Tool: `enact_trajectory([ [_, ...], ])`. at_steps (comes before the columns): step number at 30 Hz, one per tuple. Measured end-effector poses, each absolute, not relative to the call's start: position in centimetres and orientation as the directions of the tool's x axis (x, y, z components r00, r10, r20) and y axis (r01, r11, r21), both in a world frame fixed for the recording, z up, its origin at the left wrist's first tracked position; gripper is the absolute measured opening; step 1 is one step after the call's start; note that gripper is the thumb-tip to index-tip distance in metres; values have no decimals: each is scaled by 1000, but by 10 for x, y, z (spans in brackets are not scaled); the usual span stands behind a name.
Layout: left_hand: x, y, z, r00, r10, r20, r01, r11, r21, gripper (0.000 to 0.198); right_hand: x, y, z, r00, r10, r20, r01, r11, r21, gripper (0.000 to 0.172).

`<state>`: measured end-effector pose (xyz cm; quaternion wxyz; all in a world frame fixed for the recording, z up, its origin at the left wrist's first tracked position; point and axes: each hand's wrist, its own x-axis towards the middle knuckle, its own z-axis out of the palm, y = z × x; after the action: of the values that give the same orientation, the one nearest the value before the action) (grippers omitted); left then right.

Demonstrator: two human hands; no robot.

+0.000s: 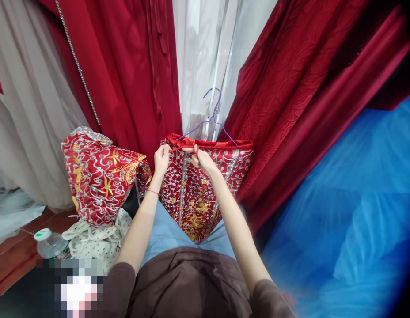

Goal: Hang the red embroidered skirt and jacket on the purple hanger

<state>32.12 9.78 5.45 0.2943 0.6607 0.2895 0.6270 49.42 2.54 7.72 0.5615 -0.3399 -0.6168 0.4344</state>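
A red skirt-like garment (198, 194) with silver and gold embroidery hangs in front of me from a purple wire hanger (214, 115). Its lower part narrows to a point between my knees. At the garment's upper left edge, my left hand (162, 158) pinches a thin red cord (179, 149). The same cord runs across to my right hand (199, 158), where it loops around the fingers; the index finger there points left along it. Both hands are just in front of the garment's top band. Where the cord ends cannot be made out.
Another red embroidered garment (102, 176) lies bunched at the left, above a white dotted cloth (95, 240). A plastic bottle (51, 244) stands beside it on the tiled floor. Dark red gowns (135, 66) hang behind, and blue tulle (351, 212) fills the right side.
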Motion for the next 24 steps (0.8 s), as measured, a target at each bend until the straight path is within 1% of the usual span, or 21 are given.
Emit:
enact_trajectory([
  [3, 320, 88, 69, 64, 731, 679, -106, -671, 733, 41, 486, 34, 73, 83, 901, 426, -210, 434, -876, 65],
  [5, 317, 81, 78, 64, 712, 699, -139, -687, 713, 37, 484, 40, 69, 150, 905, 398, -255, 425, -869, 67],
  [6, 315, 78, 80, 61, 695, 717, -123, -707, 696, 38, 485, 42, 68, 164, 911, 379, -263, 410, -873, 67],
  [7, 313, 76, 81, 72, 669, 739, -69, -736, 673, 42, 485, 43, 67, 175, 916, 361, -261, 396, -880, 67],
  [9, 308, 74, 80, 106, 629, 770, 145, -776, 613, 47, 487, 44, 66, 214, 914, 344, -233, 390, -891, 67],
  [11, 306, 75, 76, 89, 626, 775, 381, -740, 554, 35, 489, 41, 67, 247, 903, 352, -193, 402, -895, 67],
  [12, 307, 77, 74, 43, 628, 777, 455, -705, 544, 26, 489, 39, 67, 247, 899, 362, -177, 409, -895, 67],
  [13, 310, 79, 72, -23, 622, 783, 484, -678, 553, 20, 489, 36, 67, 233, 898, 374, -166, 415, -894, 67],
  [15, 318, 85, 73, -168, 593, 787, 420, -680, 602, 20, 487, 29, 64, 177, 903, 392, -158, 419, -894, 67],
  [17, 328, 90, 78, -287, 584, 759, 249, -720, 648, 24, 485, 23, 60, 114, 916, 384, -157, 398, -904, 66],
  [18, 334, 91, 81, -299, 599, 743, 146, -741, 656, 25, 484, 21, 57, 95, 923, 373, -162, 384, -909, 66],
  [19, 339, 91, 84, -265, 624, 736, 44, -754, 655, 25, 484, 20, 55, 95, 927, 363, -172, 374, -911, 65],
  [21, 345, 88, 88, -86, 653, 753, -110, -757, 644, 25, 485, 22, 50, 154, 919, 363, -208, 389, -897, 62],
  [23, 346, 83, 86, 111, 628, 771, -175, -751, 637, 26, 487, 26, 48, 259, 885, 386, -232, 445, -865, 58],
  [24, 344, 80, 84, 180, 607, 774, -180, -753, 633, 27, 488, 28, 48, 297, 866, 402, -225, 472, -852, 56],
])
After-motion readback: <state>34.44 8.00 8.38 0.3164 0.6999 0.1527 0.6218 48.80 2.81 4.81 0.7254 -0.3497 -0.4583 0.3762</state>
